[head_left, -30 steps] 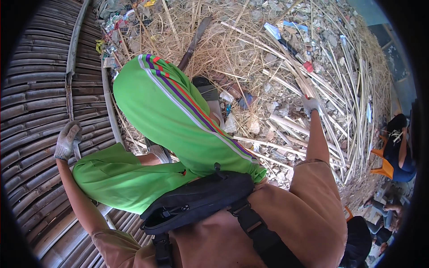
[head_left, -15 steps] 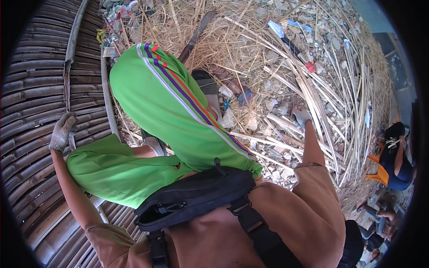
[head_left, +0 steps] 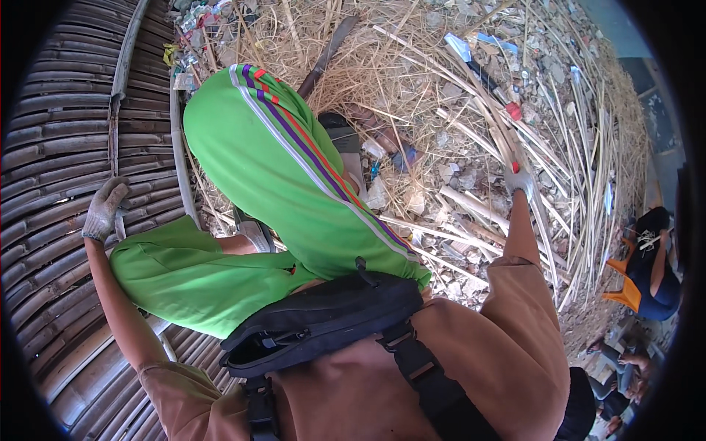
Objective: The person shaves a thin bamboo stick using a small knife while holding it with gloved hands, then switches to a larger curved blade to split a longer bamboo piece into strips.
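My left hand point(head_left: 107, 209), in a pale grey work glove, is at the slatted bamboo platform point(head_left: 51, 158) on the left. Its fingers are curled over a lengthwise bamboo strip point(head_left: 114, 140). My right hand point(head_left: 520, 184), also gloved, reaches out to the right among long pale bamboo strips point(head_left: 502, 136). Its fingers are closed around a few of them, partly out of sight; a small red patch shows at the fingertips. Beyond my raised knee, a long dark blade like a machete point(head_left: 329, 55) lies on the straw.
My legs in green trousers point(head_left: 257, 169) fill the middle, below them a black chest bag point(head_left: 323, 323). Straw, rubble and litter cover the ground point(head_left: 419, 95). A dark-handled object point(head_left: 482, 76) lies among the strips. A person point(head_left: 651, 272) sits by an orange chair point(head_left: 624, 283), far right.
My right hand has moved slightly right, from the loose pieces onto the long bamboo strips, and its fingers have closed there. My left hand stays at the platform.
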The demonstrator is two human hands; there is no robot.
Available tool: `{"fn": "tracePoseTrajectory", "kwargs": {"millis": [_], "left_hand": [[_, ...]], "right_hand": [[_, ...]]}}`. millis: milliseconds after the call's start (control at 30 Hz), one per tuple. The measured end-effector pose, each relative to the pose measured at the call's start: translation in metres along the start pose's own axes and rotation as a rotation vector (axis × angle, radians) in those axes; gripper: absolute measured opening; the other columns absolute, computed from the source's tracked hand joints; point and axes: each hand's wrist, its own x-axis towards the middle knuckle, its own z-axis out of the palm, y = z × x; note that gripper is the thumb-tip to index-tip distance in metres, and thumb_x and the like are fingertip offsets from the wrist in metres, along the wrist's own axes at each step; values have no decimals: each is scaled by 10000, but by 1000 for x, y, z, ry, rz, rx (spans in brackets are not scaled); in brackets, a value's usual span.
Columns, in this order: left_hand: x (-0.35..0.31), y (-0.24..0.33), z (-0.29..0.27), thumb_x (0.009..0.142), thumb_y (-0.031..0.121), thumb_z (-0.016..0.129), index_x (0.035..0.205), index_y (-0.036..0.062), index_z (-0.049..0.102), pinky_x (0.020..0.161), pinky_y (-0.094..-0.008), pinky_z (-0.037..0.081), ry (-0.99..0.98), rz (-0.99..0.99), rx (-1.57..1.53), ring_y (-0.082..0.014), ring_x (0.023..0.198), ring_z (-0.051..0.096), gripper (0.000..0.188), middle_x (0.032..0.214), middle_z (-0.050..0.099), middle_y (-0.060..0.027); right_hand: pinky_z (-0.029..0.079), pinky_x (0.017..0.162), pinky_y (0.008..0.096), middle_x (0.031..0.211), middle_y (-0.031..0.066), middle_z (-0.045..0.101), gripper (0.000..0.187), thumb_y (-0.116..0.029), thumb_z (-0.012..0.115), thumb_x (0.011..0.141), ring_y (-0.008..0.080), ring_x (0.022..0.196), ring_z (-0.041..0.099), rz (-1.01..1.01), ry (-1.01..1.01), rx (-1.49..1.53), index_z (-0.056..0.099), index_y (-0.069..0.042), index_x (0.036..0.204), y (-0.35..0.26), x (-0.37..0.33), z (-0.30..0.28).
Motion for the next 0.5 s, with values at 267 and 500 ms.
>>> {"fn": "tracePoseTrajectory", "kwargs": {"millis": [267, 500], "left_hand": [[7, -17, -4, 1082, 305, 662, 1328, 31, 690, 783, -294, 533, 12, 12, 4, -119, 862, 643, 370, 1032, 719, -35], [6, -26, -8, 1081, 299, 675, 1348, 34, 687, 752, -288, 533, 37, -9, -21, -103, 835, 642, 376, 1037, 721, -16]], "right_hand": [[563, 927, 450, 1062, 218, 791, 603, -529, 759, 844, 358, 1005, 763, -242, -192, 197, 783, -30, 1181, 34, 5, 44], [571, 853, 489, 969, 228, 772, 450, -475, 737, 906, 390, 917, 760, -119, 162, 278, 776, -48, 1043, 9, -73, 19]]}}
